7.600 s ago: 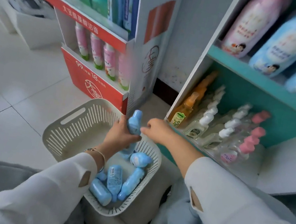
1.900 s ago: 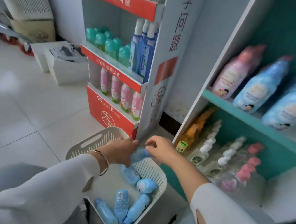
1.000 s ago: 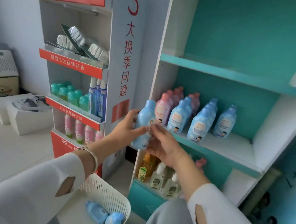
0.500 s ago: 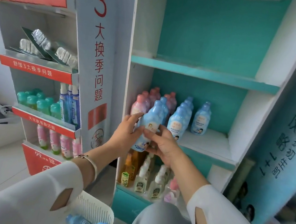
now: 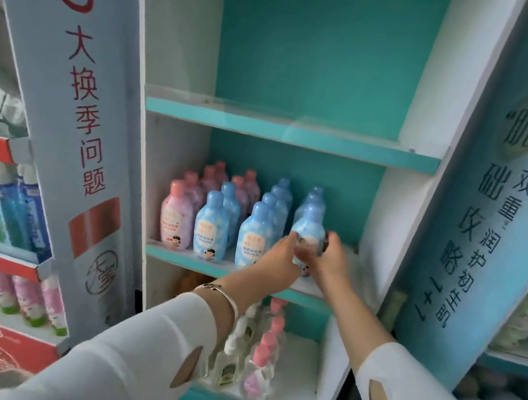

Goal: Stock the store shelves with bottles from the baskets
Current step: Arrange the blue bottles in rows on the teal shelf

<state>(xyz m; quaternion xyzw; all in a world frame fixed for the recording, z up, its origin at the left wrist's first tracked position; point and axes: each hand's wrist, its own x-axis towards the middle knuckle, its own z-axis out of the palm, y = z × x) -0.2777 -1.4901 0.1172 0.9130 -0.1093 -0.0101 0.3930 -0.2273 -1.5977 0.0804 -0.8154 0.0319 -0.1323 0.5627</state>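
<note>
Blue plastic sits between my two hands: the blue bottle (image 5: 308, 232) stands upright, with my left hand (image 5: 281, 258) curled against its left side and my right hand (image 5: 332, 262) wrapped round its right side, thumb near the label. Both hands have hold of it low on the body, so the cap and shoulders show above my fingers. My hands hide its base and I cannot tell whether it already rests on the board.

It is at the front of the right-most row on the middle shelf (image 5: 184, 259), just beside the other blue bottles (image 5: 211, 226), which stand in rows running to the back. Left of those are the pink bottles (image 5: 174, 216), also in rows. To the right of my right hand that shelf is bare white.

A silver bracelet (image 5: 223, 293) circles my left wrist, and white sleeves (image 5: 145, 354) cover both forearms.

Above, the upper shelf (image 5: 287, 132) has a teal front edge and teal back wall. Below my arms, the bottom shelf (image 5: 299, 361) carries clear pump bottles (image 5: 261, 348) with pink and white tops.

A grey panel (image 5: 85, 137) with red lettering flanks the unit on the left, and a blue panel (image 5: 492, 236) with dark lettering on the right.
</note>
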